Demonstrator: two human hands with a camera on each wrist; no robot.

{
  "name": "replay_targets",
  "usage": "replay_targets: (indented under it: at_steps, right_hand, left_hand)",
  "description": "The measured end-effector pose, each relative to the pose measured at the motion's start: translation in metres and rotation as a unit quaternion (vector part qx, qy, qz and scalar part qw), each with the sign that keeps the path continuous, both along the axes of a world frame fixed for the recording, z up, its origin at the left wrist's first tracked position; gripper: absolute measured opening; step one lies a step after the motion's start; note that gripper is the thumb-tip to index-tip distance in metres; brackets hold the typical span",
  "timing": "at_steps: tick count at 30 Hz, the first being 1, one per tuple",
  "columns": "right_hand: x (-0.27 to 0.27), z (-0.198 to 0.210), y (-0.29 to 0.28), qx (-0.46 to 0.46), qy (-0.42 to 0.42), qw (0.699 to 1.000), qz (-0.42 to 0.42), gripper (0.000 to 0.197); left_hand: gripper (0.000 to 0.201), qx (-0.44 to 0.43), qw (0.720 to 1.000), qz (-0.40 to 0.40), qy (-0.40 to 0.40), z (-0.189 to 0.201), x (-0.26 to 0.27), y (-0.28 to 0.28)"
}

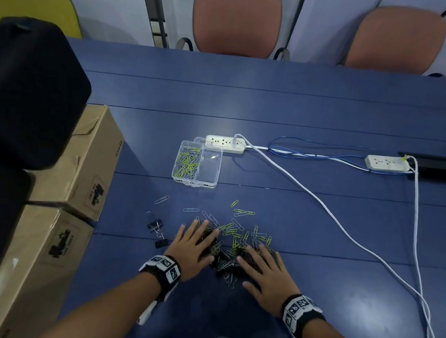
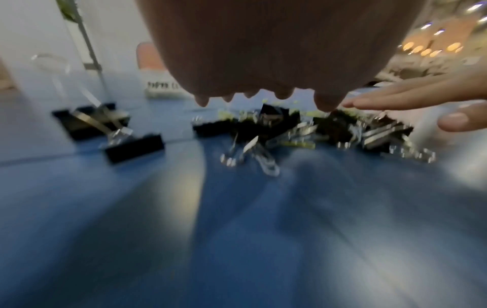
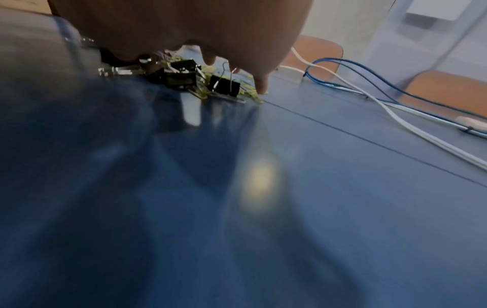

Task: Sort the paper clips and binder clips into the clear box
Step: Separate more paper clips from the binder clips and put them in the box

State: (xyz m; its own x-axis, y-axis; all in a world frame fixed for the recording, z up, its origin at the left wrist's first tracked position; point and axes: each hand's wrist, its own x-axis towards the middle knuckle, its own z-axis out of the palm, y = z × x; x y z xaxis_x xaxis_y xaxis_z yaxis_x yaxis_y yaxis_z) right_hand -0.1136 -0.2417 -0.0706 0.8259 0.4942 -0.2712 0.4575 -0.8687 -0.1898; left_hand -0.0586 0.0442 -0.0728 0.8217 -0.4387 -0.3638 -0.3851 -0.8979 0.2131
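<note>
A mixed pile of paper clips and black binder clips [image 1: 231, 245] lies on the blue table near me. My left hand [image 1: 194, 248] lies flat, fingers spread, on the pile's left side. My right hand [image 1: 263, 272] lies flat on its right side. The clear box [image 1: 197, 163] stands beyond the pile; its left compartment holds green and silver paper clips, its right one looks bare. Two binder clips [image 1: 156, 229] lie apart to the left. In the left wrist view binder clips [image 2: 266, 123] sit under the fingertips. The right wrist view shows a binder clip [image 3: 225, 85] below the hand.
Cardboard boxes [image 1: 84, 170] and a black bag [image 1: 23, 92] stand along the left edge. A white power strip [image 1: 224, 143] lies just behind the clear box, and its cable [image 1: 322, 207] runs right. A second strip [image 1: 389, 163] is far right. Chairs stand beyond the table.
</note>
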Motion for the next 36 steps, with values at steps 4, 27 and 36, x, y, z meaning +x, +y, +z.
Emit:
replay_targets:
  at_steps: [4,27,36]
  right_hand:
    - [-0.004,-0.002,-0.009,-0.052,0.001,0.997,-0.063,0.060]
    - [0.008,0.008,0.064,-0.030,0.098,0.970,-0.221,0.078]
    - [0.005,0.001,0.040,-0.015,0.080,0.963,-0.259,0.076]
  left_hand:
    - [0.081,0.020,0.997,0.078,0.011,-0.007,-0.007,0.017]
    - [0.091,-0.013,0.978,0.198,0.068,0.006,-0.008,-0.015]
    - [0.103,-0.036,0.976,0.199,0.084,0.007,-0.005,-0.015]
